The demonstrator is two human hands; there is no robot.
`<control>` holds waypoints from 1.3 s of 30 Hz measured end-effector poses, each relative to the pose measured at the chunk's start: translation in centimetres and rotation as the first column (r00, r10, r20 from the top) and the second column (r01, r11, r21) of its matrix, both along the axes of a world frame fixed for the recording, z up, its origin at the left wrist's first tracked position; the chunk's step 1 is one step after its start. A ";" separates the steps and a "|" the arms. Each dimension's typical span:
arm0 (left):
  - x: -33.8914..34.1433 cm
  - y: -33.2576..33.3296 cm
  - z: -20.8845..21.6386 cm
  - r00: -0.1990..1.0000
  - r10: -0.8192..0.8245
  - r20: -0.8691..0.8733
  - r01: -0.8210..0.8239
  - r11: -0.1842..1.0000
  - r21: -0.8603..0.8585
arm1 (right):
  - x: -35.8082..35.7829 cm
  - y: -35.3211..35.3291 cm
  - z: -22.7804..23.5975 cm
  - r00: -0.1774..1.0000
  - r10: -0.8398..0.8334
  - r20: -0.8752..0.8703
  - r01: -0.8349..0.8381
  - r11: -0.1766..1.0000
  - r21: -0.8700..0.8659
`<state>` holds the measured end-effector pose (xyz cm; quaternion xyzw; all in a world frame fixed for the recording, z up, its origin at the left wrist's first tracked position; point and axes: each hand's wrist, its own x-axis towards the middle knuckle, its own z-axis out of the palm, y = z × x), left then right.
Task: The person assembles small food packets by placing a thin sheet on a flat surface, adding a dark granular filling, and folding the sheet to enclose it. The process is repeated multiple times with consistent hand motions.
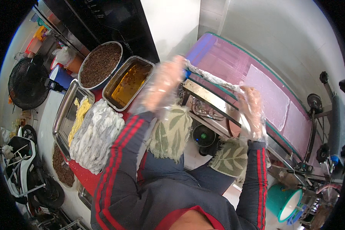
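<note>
A long, lumpy white strip [214,79] stretches between two hands, over the near edge of the pink worktop [230,65]. The left hand [164,83], in a thin clear glove, is at the strip's left end. It is blurry, so I cannot tell if its fingers are apart or together. The right hand [252,109], gloved too, has its fingers curled and clamped on the strip's right end. Thin white sheets [264,99] lie flat on the worktop's right part. Left of the worktop sit a metal pan [122,109] of golden liquid, a round tub [122,53] of brown crumbs and a metal tray [58,120] with soft white, grey and yellow strands [96,134]. Behind the worktop is a pale wall [280,23]. Far left of it are a black fan [25,84] and a motorbike [30,168]. On its near side is a green bucket [278,203].
</note>
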<state>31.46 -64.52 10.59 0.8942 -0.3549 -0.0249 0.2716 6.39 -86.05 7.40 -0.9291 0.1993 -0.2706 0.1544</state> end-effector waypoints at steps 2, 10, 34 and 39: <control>-2.4 -4.6 -2.2 0.725 -0.414 0.551 0.562 0.818 -0.125 | 2.4 0.0 -1.0 0.997 0.067 0.034 -0.063 0.991 -0.115; 4.6 -8.3 -5.7 0.764 -0.620 0.178 0.552 0.771 0.318 | 7.5 -3.2 -6.1 0.967 0.044 -0.251 -0.034 0.999 0.042; -12.4 41.9 2.7 0.773 0.543 -0.328 -0.633 0.625 -0.458 | 23.6 34.0 4.4 0.413 0.910 -0.046 -0.890 0.392 -0.232; -1.6 37.6 7.8 0.811 0.450 0.373 -0.556 0.791 0.254 | 21.6 28.9 4.2 0.484 0.867 0.117 -0.857 0.497 -0.136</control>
